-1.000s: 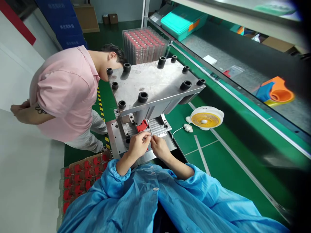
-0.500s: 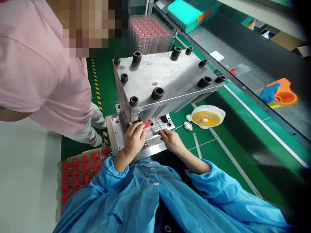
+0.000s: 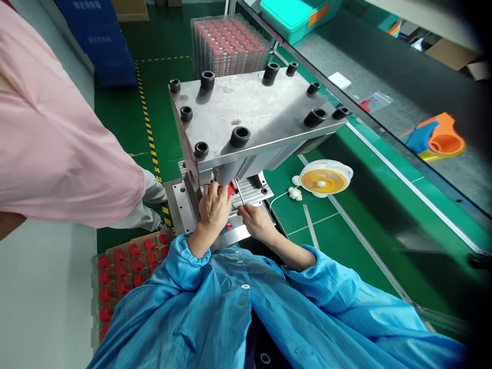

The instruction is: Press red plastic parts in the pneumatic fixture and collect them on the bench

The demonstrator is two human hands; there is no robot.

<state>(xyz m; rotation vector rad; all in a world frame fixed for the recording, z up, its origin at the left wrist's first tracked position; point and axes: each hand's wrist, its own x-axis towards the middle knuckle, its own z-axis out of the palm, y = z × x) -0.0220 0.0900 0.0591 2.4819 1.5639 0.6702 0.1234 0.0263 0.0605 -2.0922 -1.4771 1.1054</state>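
touching left hand (image 3: 215, 207): on red part (image 3: 231, 188), perhaps to keep it still; grip i cannot tell.
right hand (image 3: 257, 221): pinching thin rod (image 3: 240, 195), toward eleven o'clock.
red part: at left hand's one o'clock.

yel/wht fan (image 3: 326, 178), teal bin (image 3: 290, 19) & org/blu item (image 3: 446, 139) on bench (image 3: 357, 66), pink-clad co-wkr (image 3: 69, 154)
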